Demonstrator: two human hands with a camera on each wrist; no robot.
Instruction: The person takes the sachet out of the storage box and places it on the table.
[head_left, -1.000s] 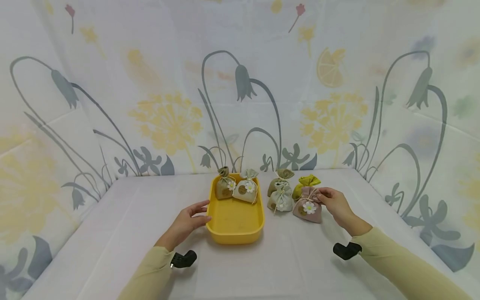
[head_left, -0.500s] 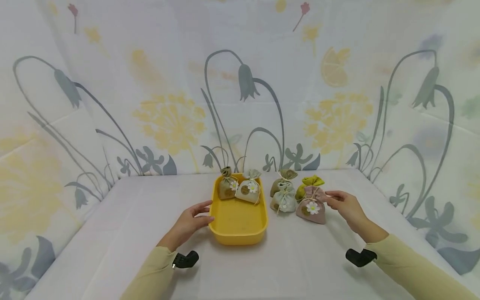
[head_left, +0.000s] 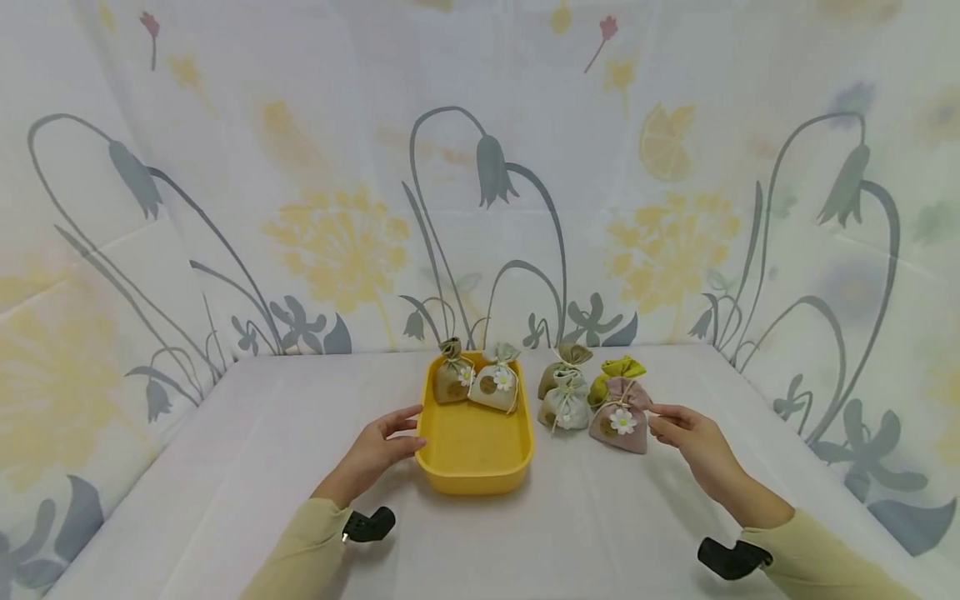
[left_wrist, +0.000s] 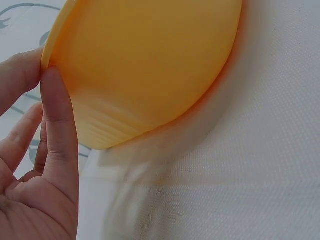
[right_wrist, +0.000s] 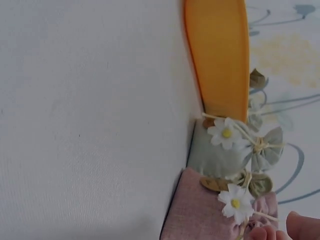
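In the head view my left hand (head_left: pixel 382 450) pinches the left rim of a yellow plastic tub (head_left: pixel 474 483), thumb and fingers on either side of the wall. My right hand (head_left: pixel 701 446) is at the right side of a pink drawstring pouch (head_left: pixel 633 429) with a white daisy, its fingertips beside the pouch's neck. Contact there is hard to make out. The right wrist view catches only some fingertips (right_wrist: pixel 302 227) near the cord. Inside the tub's far end sit a brown pouch (head_left: pixel 450 383) and a cream pouch (head_left: pixel 495 387).
Beside the pink pouch stand a pale green pouch (head_left: pixel 566 408), an olive-brown pouch (head_left: pixel 551 375) and a yellow-green pouch (head_left: pixel 600 390), partly hidden. A white cloth covers the table (head_left: pixel 300 392); a flower-printed curtain (head_left: pixel 337 167) hangs behind it.
My right hand has drawn a little right and down from the pink pouch's neck. The pouch keeps its place beside the others. My left hand stays on the tub's rim.
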